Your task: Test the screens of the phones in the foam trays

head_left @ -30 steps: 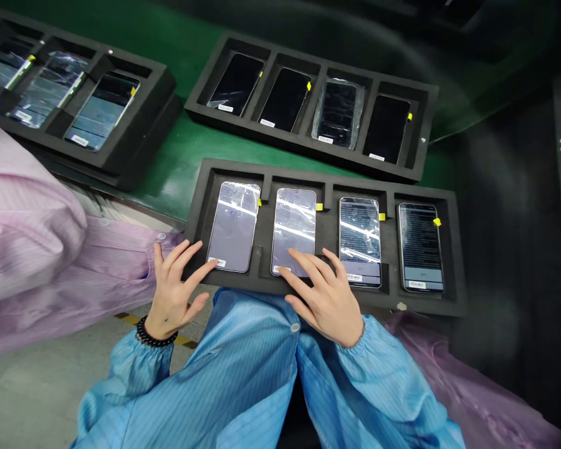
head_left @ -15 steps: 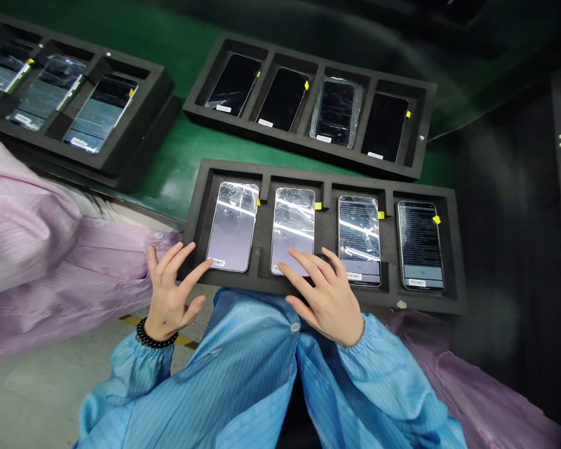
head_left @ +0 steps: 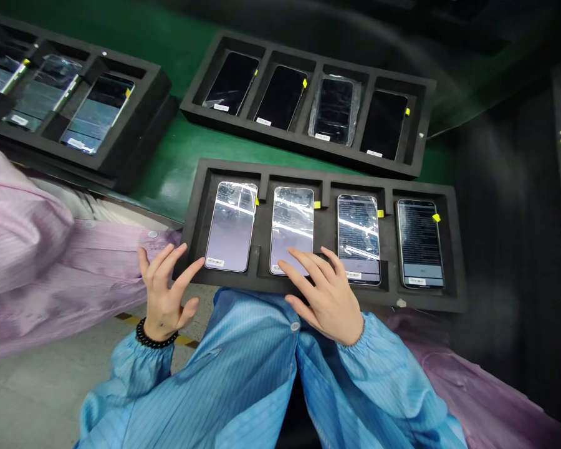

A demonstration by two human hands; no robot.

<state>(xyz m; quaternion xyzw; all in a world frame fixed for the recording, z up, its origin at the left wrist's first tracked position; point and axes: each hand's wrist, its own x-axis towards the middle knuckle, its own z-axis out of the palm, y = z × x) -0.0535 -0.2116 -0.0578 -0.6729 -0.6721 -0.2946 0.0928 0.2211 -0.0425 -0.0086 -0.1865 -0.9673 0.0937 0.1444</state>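
Several phones lie face up in the near black foam tray (head_left: 327, 224). The leftmost phone (head_left: 232, 227) and the one beside it (head_left: 292, 218) show pale lilac screens; the third phone (head_left: 358, 231) and the rightmost phone (head_left: 419, 240) show dark screens with text. My left hand (head_left: 166, 296) is spread at the tray's lower left corner, its index fingertip close to the leftmost phone's labelled corner. Over the lower part of the second phone rests my right hand (head_left: 325, 293), fingers apart, with the index fingertip at the screen. Neither hand holds anything.
Behind stands another black tray (head_left: 303, 140) with several dark phones, one in clear wrap. Stacked trays (head_left: 116, 146) with phones sit at the left on the green table (head_left: 168, 174). Pink sleeves of another person (head_left: 107, 262) are at the left; pink cloth (head_left: 472, 380) shows lower right.
My left hand has shifted slightly left, its index fingertip moving off the leftmost phone's lower corner. My right hand has barely moved.
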